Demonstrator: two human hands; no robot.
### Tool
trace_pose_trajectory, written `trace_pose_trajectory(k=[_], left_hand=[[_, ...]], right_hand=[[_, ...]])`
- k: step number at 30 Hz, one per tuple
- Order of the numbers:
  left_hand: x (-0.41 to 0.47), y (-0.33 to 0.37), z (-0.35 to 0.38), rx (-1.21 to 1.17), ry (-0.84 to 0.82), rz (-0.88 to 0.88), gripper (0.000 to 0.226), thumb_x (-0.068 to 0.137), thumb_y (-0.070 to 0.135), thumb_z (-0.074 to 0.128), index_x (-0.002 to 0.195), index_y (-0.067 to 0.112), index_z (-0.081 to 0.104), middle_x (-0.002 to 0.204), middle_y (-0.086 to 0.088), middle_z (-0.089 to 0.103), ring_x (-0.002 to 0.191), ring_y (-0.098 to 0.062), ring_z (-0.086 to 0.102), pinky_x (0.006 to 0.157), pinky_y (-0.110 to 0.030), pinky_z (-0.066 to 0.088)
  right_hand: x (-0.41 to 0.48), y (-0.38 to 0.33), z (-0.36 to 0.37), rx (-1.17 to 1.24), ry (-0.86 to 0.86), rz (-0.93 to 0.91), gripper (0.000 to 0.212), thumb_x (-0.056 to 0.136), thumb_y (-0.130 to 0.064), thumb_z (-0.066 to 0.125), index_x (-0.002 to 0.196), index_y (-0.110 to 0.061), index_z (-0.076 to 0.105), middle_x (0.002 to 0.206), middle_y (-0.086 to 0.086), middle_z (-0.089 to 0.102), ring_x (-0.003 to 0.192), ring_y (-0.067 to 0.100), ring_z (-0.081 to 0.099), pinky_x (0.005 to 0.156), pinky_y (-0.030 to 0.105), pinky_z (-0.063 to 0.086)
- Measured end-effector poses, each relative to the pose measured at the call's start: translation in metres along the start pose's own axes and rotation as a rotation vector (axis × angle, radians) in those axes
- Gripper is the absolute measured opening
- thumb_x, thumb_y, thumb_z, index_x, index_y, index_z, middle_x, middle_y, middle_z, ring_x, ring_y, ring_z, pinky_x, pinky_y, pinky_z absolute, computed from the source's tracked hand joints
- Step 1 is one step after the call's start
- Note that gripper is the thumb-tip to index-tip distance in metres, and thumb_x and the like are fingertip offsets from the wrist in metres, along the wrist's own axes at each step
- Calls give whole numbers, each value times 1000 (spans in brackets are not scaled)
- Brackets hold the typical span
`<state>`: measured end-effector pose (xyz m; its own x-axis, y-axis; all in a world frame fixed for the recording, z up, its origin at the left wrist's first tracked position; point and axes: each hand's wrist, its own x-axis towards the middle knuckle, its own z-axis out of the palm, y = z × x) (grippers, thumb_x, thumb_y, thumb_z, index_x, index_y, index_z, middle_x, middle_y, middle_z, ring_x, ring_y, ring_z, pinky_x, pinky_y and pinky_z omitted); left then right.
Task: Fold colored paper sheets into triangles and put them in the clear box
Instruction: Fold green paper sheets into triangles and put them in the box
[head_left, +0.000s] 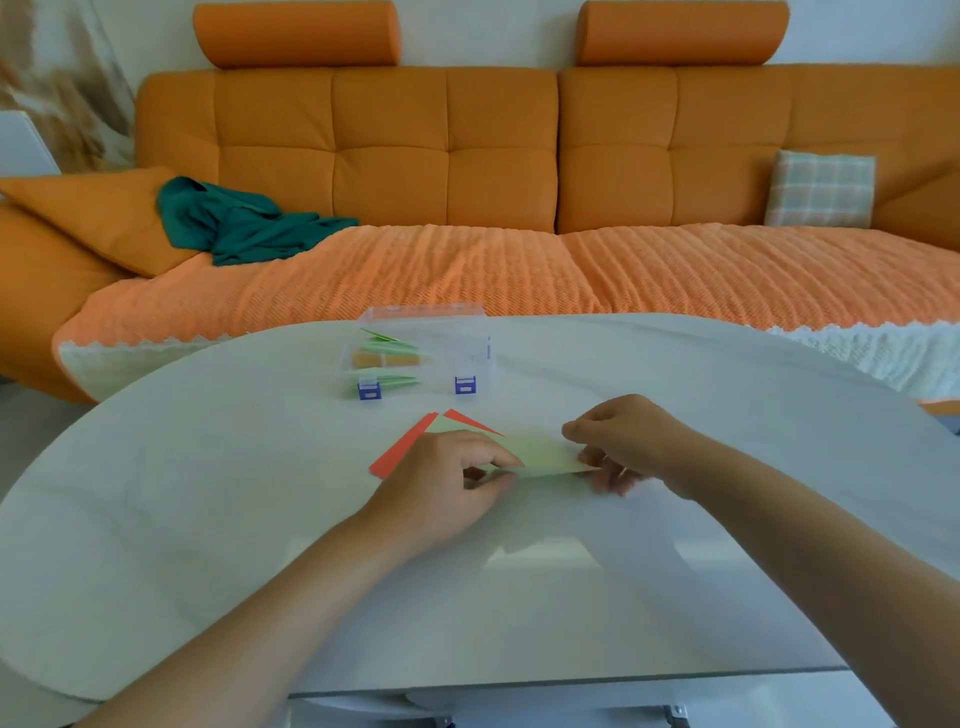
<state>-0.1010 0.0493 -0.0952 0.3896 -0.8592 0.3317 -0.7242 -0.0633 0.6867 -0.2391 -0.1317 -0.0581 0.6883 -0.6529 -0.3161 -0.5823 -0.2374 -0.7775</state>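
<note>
Light green sheet is the one in play right now, lying on the table in the middle, just near of the clear box. Both hands are on it: the left hand pinches its near left edge between thumb and forefinger, and the right hand curls round its right corner, lifting that end slightly. Looks like a fold under way, the crease not pressed flat yet.

Over to the box, at the far side of the table with its lid standing open behind. Its left half already holds folded triangles: a green one at the far end, an orange one in the middle, more green nearest. How many in all I cannot count. The right half looks bare.

What's left? Under the green sheet, red sheets peek out at the left and far edges, flat and unfolded, at least two by the layered edge. So I'd call this somewhere past the middle: several triangles banked, one being made, a small red pile waiting its turn.
</note>
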Motion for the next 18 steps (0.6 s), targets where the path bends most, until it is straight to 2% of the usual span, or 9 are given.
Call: trace_pose_trajectory(k=[2, 5, 8, 10, 12, 15, 17, 18], left_hand=[[1, -5, 7, 26, -44, 92, 13, 86, 11, 75, 93, 21, 81, 90, 16, 74, 90, -1, 67, 78, -22, 53], [3, -7, 15, 64, -77, 182, 14, 84, 16, 74, 94, 22, 80, 97, 16, 75, 97, -2, 66, 86, -26, 52], [6, -4, 19, 101, -34, 235, 12, 81, 30, 72, 89, 26, 80, 115, 14, 70, 114, -3, 57, 98, -25, 46], [8, 0, 16, 97, 7, 185, 8, 81, 38, 76, 81, 30, 78, 129, 17, 61, 126, -5, 48, 106, -23, 37], [10, 3, 13, 97, 49, 100, 14, 83, 38, 78, 72, 36, 70, 135, 22, 56, 128, -1, 45, 106, -16, 30], [12, 10, 11, -26, 22, -99, 19, 86, 34, 76, 69, 29, 69, 128, 27, 60, 117, 12, 50, 97, -6, 29], [15, 11, 12, -93, 21, -160, 14, 87, 32, 75, 75, 24, 74, 100, 17, 72, 90, 11, 57, 80, -1, 33], [16, 13, 13, -111, 28, -176, 13, 88, 32, 75, 78, 23, 75, 84, 8, 71, 74, 6, 55, 70, -5, 35]], right_hand=[[0, 3, -7, 73, -32, 20, 15, 91, -18, 69, 104, -11, 71, 78, 9, 69, 51, 21, 64, 51, 26, 54], [1, 7, -8, 92, -62, -3, 24, 87, -13, 74, 110, -18, 70, 81, 9, 70, 54, 15, 63, 51, 22, 51], [1, 7, -6, 77, -70, -114, 23, 85, -10, 73, 101, -26, 74, 83, 0, 73, 68, 15, 63, 54, 24, 52], [1, 7, -4, 37, -24, -198, 23, 85, -9, 71, 92, -30, 76, 80, -2, 72, 70, 13, 62, 59, 24, 51], [-1, 7, -2, -4, 29, -253, 19, 85, -9, 70, 88, -27, 78, 77, -3, 72, 66, 9, 60, 63, 26, 51], [-7, 7, 2, -2, 23, -318, 13, 88, -14, 70, 86, -23, 79, 61, -15, 65, 55, 3, 53, 56, 22, 47], [-11, 6, 4, -2, 11, -344, 10, 89, -20, 70, 86, -24, 79, 64, -14, 68, 57, 3, 55, 56, 22, 48], [-12, 5, 5, -1, 7, -346, 12, 90, -23, 69, 85, -23, 79, 68, -11, 69, 60, 5, 56, 58, 25, 48]])
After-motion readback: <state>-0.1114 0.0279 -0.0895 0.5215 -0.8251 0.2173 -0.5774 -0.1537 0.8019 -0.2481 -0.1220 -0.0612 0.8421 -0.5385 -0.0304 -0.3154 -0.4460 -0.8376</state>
